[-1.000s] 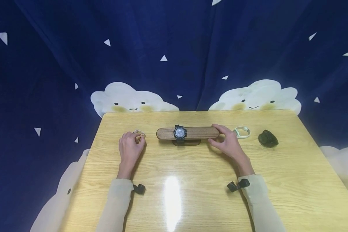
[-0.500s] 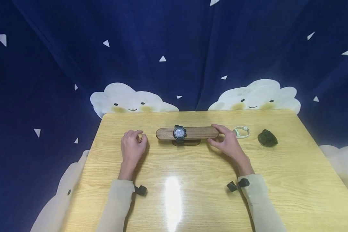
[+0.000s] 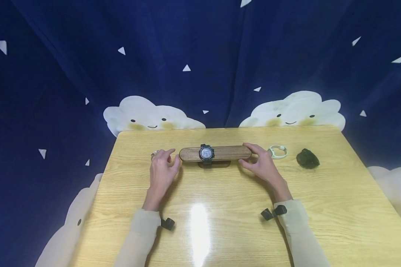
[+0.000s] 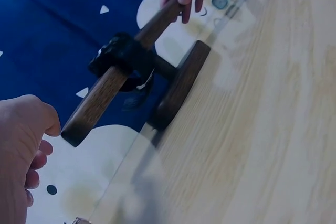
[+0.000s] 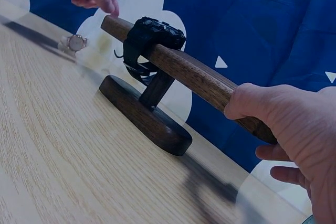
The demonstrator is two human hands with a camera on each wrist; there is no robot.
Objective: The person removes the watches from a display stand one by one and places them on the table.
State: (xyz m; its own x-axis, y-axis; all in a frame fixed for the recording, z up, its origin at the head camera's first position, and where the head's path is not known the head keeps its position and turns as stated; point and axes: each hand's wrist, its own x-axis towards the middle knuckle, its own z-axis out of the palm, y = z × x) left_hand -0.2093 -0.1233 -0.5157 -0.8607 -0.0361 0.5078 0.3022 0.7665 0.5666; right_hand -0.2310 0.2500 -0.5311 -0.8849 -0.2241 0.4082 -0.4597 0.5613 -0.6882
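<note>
A wooden watch stand (image 3: 232,152) with a horizontal bar on a short post and base stands mid-table. Around its bar, left of centre, is a black chunky wristwatch (image 3: 206,152). My right hand (image 3: 261,163) grips the bar's right end, thumb on the near side and fingers beyond. At the opposite end, my left hand (image 3: 162,170) reaches with thumb and forefinger apart, its thumb tip right at the bar's end in both wrist views. Behind my left hand lies a metal-band watch (image 5: 76,42) on the table, mostly hidden in the head view.
A pale green-and-white watch (image 3: 278,151) lies to the right of my right hand. Farther right sits a dark, lumpy object (image 3: 307,158). A blue curtain (image 3: 200,55) with clouds hangs behind the wooden table's (image 3: 234,218) back edge.
My left hand has let go of the metal-band watch and moved right to the stand's left end. My right hand stays at the right end, and the stand has not moved.
</note>
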